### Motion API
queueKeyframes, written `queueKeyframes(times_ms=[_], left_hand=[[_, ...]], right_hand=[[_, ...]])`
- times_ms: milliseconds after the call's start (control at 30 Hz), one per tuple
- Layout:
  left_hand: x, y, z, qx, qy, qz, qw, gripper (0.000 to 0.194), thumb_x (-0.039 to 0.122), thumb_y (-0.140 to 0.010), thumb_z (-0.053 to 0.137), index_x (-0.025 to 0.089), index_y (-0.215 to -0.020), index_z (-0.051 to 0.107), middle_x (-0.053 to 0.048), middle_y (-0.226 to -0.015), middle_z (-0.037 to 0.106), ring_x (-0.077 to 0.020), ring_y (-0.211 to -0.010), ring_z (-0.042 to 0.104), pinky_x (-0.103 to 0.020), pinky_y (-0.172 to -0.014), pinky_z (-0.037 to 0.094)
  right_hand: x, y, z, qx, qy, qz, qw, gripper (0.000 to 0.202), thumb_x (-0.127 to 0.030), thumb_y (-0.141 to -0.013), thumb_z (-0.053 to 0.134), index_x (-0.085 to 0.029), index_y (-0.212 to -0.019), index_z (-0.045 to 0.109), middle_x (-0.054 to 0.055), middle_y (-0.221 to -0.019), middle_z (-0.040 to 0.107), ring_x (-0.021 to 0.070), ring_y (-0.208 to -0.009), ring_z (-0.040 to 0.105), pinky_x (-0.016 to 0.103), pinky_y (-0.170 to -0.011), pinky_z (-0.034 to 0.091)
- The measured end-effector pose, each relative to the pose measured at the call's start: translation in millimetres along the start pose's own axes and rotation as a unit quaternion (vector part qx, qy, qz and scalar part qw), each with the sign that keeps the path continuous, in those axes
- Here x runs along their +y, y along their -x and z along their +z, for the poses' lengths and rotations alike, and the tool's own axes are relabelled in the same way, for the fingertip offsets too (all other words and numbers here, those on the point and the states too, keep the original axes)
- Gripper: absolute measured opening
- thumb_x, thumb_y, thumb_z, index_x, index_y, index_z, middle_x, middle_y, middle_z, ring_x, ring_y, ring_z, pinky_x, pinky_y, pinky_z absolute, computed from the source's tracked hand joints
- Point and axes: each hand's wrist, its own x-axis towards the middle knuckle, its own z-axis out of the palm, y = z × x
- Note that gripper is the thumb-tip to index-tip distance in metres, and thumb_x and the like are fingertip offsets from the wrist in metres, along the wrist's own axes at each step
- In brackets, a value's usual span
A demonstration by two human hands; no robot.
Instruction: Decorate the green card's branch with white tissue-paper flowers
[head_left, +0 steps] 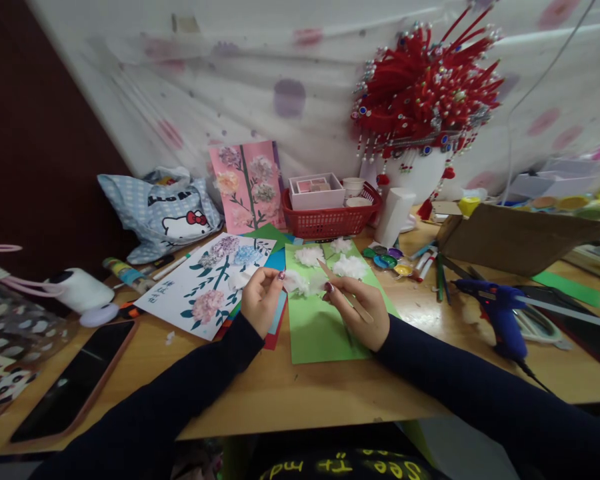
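My left hand [263, 299] is closed, pinching a crumpled white tissue-like piece [300, 284] between thumb and fingertips. The piece is held over a light green sheet [313, 333]. My right hand [363, 312] is closed too, with a thin tan pointed stick [323, 268] lying between its fingers; its fingertips are at the right end of the white piece. Fluffy white paper flowers lie on the green sheet's far part, one at the left [309, 256] and one at the right [350, 267]. Left of my left hand lies a white sheet with colourful raised flowers [207, 310].
A blue glue gun [503, 320] lies at the right, by markers [425, 265] and paint pots [387, 260]. Behind stand a red basket [325, 220], a pink flower picture [250, 187] and a beaded red headdress [430, 100]. A phone [75, 383] lies front left.
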Motion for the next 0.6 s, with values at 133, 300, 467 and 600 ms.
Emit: queueKeyframes(times_ms=[133,300,467,600], left_hand=[[-4,-13,-7.6,0.010,0.028,0.000,1.000,0.021,0.036,-0.075,0.060,0.017,-0.075,0.053,0.000,-0.067,0.058,-0.0124,-0.064,0.056,-0.023,-0.064,0.044],[-13,-26,-13.8,0.021,0.037,0.000,0.999,0.022,0.038,-0.073,0.059,0.017,-0.072,0.051,0.002,-0.060,0.059,-0.0125,-0.058,0.057,-0.024,-0.062,0.045],[-25,-26,-12.2,-0.127,-0.084,0.015,0.988,0.017,0.034,-0.074,0.056,0.017,-0.071,0.056,0.000,-0.063,0.060,-0.0141,-0.061,0.055,-0.026,-0.063,0.043],[-26,-24,-9.1,-0.234,-0.226,0.104,0.940,0.014,0.029,-0.075,0.057,0.018,-0.068,0.061,-0.003,-0.068,0.061,-0.0162,-0.068,0.052,-0.027,-0.065,0.040]], right_hand=[[2,3,0,-0.135,-0.011,-0.132,0.982,0.016,-0.021,-0.084,0.046,-0.018,-0.077,0.060,0.003,-0.064,0.062,0.0126,-0.058,0.056,0.025,-0.057,0.044],[1,7,-1,-0.204,-0.019,-0.195,0.959,0.027,-0.032,-0.088,0.043,-0.018,-0.077,0.063,0.005,-0.062,0.061,0.0147,-0.060,0.055,0.028,-0.059,0.043],[7,4,-9,-0.074,-0.054,-0.022,0.996,0.052,-0.044,-0.095,0.017,-0.017,-0.099,0.061,0.002,-0.060,0.056,0.0136,-0.055,0.052,0.029,-0.056,0.043],[11,1,-14,-0.037,-0.065,0.010,0.997,0.058,-0.051,-0.093,0.015,-0.016,-0.084,0.060,0.002,-0.060,0.057,0.0122,-0.050,0.050,0.027,-0.050,0.042]])
